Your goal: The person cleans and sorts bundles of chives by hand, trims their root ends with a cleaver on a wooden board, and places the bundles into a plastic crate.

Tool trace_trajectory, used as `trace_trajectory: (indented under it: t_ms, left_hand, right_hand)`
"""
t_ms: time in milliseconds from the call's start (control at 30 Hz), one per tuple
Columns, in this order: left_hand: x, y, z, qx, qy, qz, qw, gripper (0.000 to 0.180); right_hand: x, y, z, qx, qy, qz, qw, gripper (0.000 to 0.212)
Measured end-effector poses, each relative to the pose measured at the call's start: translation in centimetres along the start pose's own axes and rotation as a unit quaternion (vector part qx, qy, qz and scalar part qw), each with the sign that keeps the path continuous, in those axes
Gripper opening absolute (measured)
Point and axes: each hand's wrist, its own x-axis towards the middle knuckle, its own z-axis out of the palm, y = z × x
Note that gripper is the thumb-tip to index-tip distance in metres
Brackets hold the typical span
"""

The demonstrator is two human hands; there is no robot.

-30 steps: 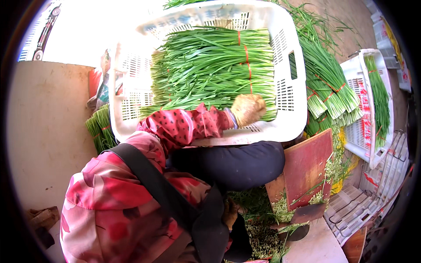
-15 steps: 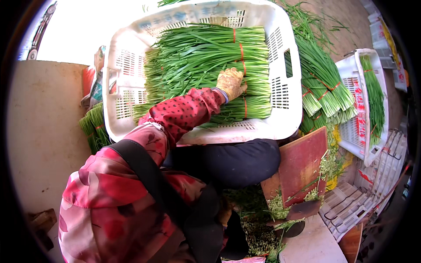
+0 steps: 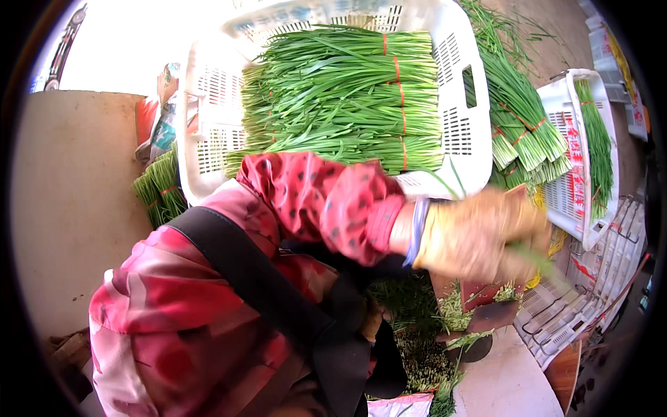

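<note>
My left hand [image 3: 479, 236], in a yellowed glove and smeared by motion, is past the near right corner of a white plastic basket [image 3: 467, 163]. It is closed on a few loose garlic chives [image 3: 531, 256]; their green blades trail from it. Inside the basket lie rows of garlic chive bundles [image 3: 347, 90] tied with red bands, cut ends to the right. Of my right hand [image 3: 372, 323] only a bit of glove shows low beside the dark strap; its fingers are hidden.
More tied chive bundles [image 3: 521, 125] are heaped right of the basket, beside a second white basket [image 3: 570, 153]. Other bundles [image 3: 161, 187] stand at the left by a pale board [image 3: 76, 208]. Chive trimmings [image 3: 424, 358] lie below. White crates [image 3: 556, 313] are at the lower right.
My left hand has left the bundles in the basket and swung right and nearer, over the basket's rim, now with loose chives in it. The view has shifted slightly.
</note>
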Motion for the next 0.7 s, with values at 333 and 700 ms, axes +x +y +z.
trace_trajectory:
  t_ms: [333,700]
  left_hand:
    - [-19.2,-9.6,-16.4,0.566,0.263,-0.198,0.756,0.053]
    - [-25.7,-19.4,-15.7,0.649,-0.106,-0.327,0.679,0.069]
  right_hand:
    - [-1.4,5.4,3.1,0.21,0.039,0.063,0.975,0.035]
    - [-3.7,4.6,3.2,0.097,0.019,0.11,0.989,0.035]
